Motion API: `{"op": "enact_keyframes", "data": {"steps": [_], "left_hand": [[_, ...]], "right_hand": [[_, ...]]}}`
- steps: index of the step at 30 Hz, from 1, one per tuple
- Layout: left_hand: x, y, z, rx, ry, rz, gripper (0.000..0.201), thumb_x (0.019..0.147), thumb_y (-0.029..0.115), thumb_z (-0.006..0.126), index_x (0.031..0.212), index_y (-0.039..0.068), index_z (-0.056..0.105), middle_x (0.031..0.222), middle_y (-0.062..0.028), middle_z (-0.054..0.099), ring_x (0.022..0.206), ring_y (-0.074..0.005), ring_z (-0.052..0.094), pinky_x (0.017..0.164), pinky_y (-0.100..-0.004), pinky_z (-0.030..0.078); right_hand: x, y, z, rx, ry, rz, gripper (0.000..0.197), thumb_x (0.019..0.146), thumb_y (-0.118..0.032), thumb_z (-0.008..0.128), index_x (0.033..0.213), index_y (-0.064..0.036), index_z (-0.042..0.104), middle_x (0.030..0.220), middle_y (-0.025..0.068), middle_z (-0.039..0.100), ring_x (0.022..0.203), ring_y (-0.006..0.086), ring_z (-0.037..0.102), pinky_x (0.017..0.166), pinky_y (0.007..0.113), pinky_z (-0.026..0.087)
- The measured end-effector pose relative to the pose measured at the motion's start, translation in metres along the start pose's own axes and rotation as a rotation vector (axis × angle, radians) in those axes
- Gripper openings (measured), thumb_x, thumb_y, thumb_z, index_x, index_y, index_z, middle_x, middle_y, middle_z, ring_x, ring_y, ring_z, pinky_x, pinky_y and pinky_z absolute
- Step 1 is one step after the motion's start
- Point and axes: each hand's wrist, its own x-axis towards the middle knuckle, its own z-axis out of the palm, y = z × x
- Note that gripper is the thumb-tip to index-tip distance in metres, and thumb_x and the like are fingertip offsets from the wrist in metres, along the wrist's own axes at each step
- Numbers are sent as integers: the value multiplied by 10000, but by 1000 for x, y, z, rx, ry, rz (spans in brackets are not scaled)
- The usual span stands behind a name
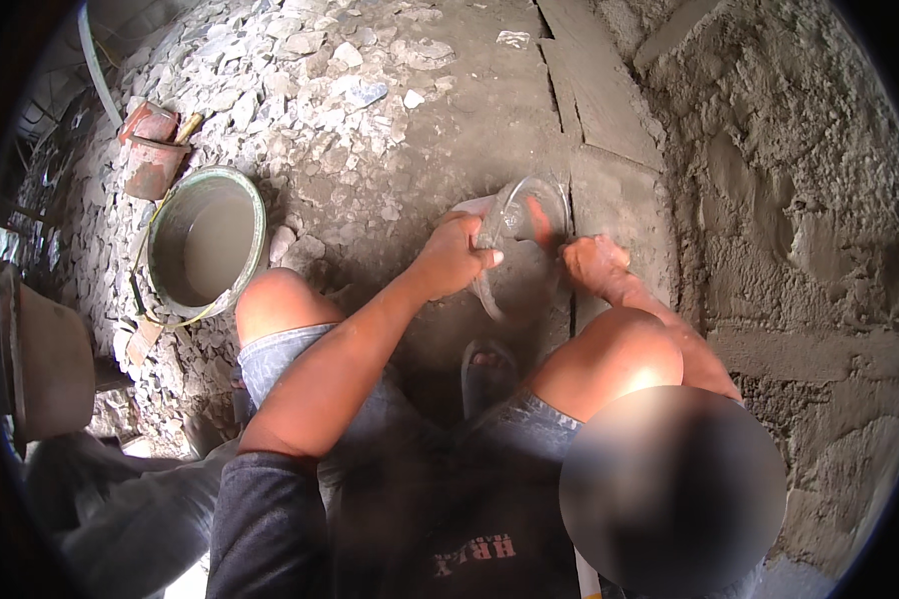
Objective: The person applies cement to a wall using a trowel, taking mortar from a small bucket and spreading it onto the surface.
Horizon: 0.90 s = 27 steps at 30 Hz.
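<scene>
Between my knees is a round, cement-smeared container [486, 290], tilted, with a wet inside and an orange-red patch showing. My left hand [456, 255] is closed around its left rim, thumb toward the inside. On the other side, my right hand [597, 268] is curled into a fist close to the container's right edge. Whether those fingers grip the rim or something small is hidden. Below both hands lies damp grey mortar, with a dark crack [572, 215] running along its right side.
At left, a large round tub [258, 215] holds grey slurry. Beyond it sit reddish small pails [154, 165] on broken stone rubble [300, 80]. Rough mortared wall [789, 200] rises at right. Another bucket [55, 364] stands at far left, near a greyish trouser leg [145, 509].
</scene>
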Motion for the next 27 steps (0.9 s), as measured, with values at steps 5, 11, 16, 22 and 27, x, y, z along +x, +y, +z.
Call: {"op": "enact_keyframes", "data": {"steps": [5, 11, 16, 22, 27], "left_hand": [[4, -12, -9, -183, 30, -91, 290, 940, 93, 732, 1194, -3, 632, 980, -81, 691, 833, -148, 661, 761, -356, 570], [-2, -14, -23, -327, 92, -156, 277, 954, 82, 714, 1198, -1, 612, 959, -60, 675, 862, -166, 686, 724, -349, 586], [1, 6, -17, -504, 318, -255, 203, 927, 57, 727, 1072, 36, 587, 916, -45, 642, 750, -169, 661, 570, -330, 590], [13, -33, -39, -646, 270, -178, 207, 908, 88, 761, 986, 99, 570, 853, -28, 600, 695, -144, 616, 589, -333, 612], [6, -14, -37, -604, 225, -233, 204, 937, 47, 722, 891, 138, 545, 834, 4, 587, 694, -125, 589, 605, -348, 609]], "right_hand": [[-13, -18, 36, 365, 189, -12, 298, 906, -344, 679, 1028, -90, 775, 972, 185, 755, 935, 392, 720, 838, 493, 571], [-11, -9, 67, 798, 138, 55, 332, 854, -354, 781, 983, -48, 772, 837, 187, 737, 765, 369, 699, 747, 462, 551], [-41, 9, 19, 767, 299, 86, 314, 885, -363, 749, 954, -56, 757, 905, 207, 735, 878, 400, 702, 811, 493, 550], [-77, 43, -70, 655, 477, 104, 321, 918, -349, 723, 933, -28, 728, 859, 215, 699, 846, 401, 683, 774, 489, 539], [-105, 104, -136, 822, 690, 79, 288, 906, -296, 790, 876, -15, 737, 715, 137, 679, 681, 237, 676, 659, 405, 519]]}}
